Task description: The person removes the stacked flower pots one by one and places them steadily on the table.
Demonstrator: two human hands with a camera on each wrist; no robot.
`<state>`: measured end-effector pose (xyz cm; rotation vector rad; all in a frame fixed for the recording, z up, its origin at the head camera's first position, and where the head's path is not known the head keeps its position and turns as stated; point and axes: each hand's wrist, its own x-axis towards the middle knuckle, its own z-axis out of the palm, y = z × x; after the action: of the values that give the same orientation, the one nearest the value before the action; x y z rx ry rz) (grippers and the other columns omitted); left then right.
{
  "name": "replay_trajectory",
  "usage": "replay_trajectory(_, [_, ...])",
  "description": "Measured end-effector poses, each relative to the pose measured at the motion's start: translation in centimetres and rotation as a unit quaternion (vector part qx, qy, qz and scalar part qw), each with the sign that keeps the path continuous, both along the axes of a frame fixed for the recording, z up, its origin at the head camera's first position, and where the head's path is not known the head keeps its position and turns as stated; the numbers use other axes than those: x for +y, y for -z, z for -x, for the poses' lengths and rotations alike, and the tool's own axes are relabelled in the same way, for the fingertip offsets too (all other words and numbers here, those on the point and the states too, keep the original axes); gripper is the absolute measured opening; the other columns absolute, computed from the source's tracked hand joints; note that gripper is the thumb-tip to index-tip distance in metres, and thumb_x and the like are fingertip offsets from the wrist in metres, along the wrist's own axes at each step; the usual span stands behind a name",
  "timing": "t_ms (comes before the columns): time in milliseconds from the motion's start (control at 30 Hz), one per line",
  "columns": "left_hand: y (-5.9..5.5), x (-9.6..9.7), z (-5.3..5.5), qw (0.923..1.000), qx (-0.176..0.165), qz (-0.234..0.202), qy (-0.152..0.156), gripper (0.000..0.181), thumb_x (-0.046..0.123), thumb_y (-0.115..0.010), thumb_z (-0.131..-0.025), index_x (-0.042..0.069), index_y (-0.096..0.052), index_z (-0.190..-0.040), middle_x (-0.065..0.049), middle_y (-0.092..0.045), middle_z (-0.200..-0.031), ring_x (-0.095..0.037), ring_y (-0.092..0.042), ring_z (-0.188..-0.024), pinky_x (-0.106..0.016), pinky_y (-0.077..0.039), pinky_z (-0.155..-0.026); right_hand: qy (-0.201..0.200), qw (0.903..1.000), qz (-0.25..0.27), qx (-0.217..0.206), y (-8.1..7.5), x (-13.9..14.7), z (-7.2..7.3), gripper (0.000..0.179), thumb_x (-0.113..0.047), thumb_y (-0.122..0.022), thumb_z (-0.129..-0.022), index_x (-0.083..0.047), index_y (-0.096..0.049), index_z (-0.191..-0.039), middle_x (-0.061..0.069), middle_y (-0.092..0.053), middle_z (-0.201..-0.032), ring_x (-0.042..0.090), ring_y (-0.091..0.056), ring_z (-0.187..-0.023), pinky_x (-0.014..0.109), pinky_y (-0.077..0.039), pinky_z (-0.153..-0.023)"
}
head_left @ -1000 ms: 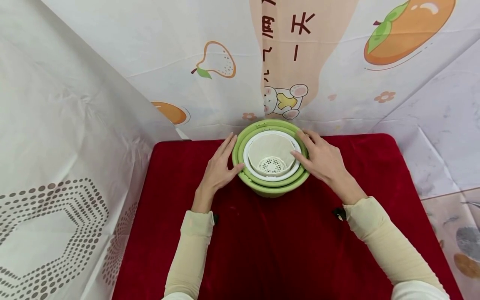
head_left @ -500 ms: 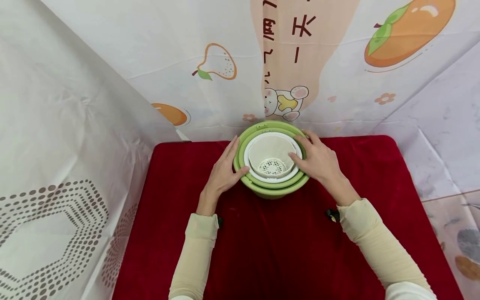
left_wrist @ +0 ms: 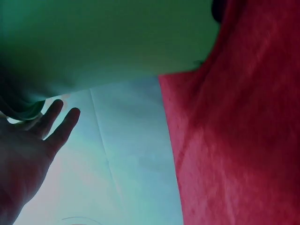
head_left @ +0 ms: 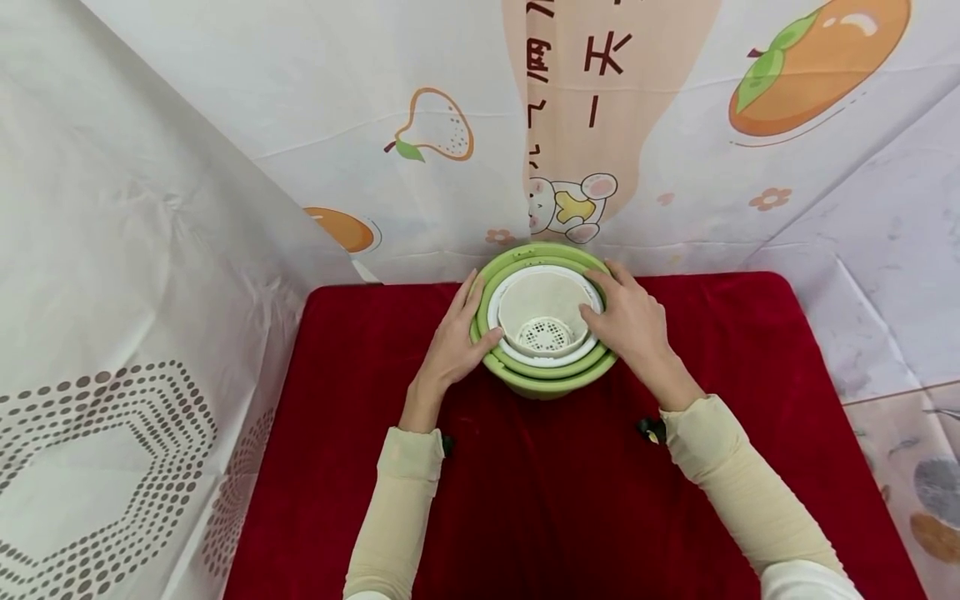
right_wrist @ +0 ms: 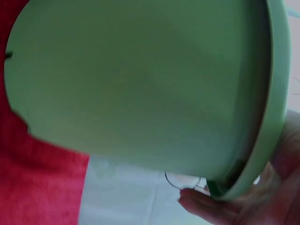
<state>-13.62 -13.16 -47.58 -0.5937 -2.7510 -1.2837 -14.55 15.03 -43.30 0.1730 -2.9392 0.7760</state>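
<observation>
Nested plastic flower pots sit at the far edge of the red cloth: an outer green pot (head_left: 544,389), another green one within, a white-rimmed pot (head_left: 550,362), and a cream pot (head_left: 542,293) with a perforated bottom innermost. My left hand (head_left: 454,340) holds the left rim, thumb over it and fingers along the outside. On the right, my right hand (head_left: 633,321) grips the rim with its thumb reaching inward to the white rim. The right wrist view shows the green pot's side (right_wrist: 140,84) and fingers around its rim. Some left fingers extend past the rim in the left wrist view.
Red velvet cloth (head_left: 540,500) covers the table. A white printed curtain (head_left: 450,200) hangs right behind the pots, and another sheet (head_left: 150,275) hangs along the left side. Dark wrist devices (head_left: 651,430) show beside the sleeves.
Both hands have shifted slightly inward around the pots, the left thumb further over the rim and the right hand a little left. The pots stay nested in about the same place.
</observation>
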Motion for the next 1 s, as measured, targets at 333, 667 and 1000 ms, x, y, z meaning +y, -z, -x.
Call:
replay_trajectory(333, [0.0, 0.8, 0.1, 0.9993, -0.017, -0.032, -0.003, 0.109, 0.082, -0.040, -0.085, 0.008, -0.014, -0.159, -0.005, -0.006, -0.167, -0.015, -0.009, -0.151, -0.051, -0.026, -0.116, 0.045, 0.9985, 0.030, -0.002, 0.2, -0.7, 0.1, 0.041, -0.023, -0.069, -0.087, -0.014, -0.069, -0.127, 0.018, -0.047, -0.148, 0.048, -0.059, -0.112, 0.066, -0.049, -0.075])
replay_trajectory(667, [0.6, 1.0, 0.8, 0.9941, 0.007, -0.108, 0.007, 0.098, 0.060, -0.054, -0.093, 0.001, -0.010, -0.158, -0.019, -0.008, -0.165, -0.020, -0.007, -0.151, -0.050, -0.016, -0.119, 0.067, 0.9972, 0.026, -0.021, 0.1, -1.7, 1.1, 0.044, -0.023, -0.078, -0.082, -0.005, -0.064, -0.119, 0.014, -0.059, -0.123, 0.040, -0.064, -0.095, 0.059, -0.052, -0.070])
replay_trajectory(1000, [0.8, 1.5, 0.7, 0.9935, 0.002, -0.110, -0.031, 0.095, 0.034, -0.067, -0.089, 0.006, -0.010, -0.159, -0.003, -0.009, -0.165, -0.016, -0.012, -0.150, -0.046, -0.019, -0.119, 0.075, 0.9966, 0.021, -0.030, 0.3, -2.0, 1.1, 0.031, -0.012, -0.063, -0.087, -0.004, -0.060, -0.117, 0.016, -0.059, -0.117, 0.043, -0.063, -0.094, 0.060, -0.049, -0.072])
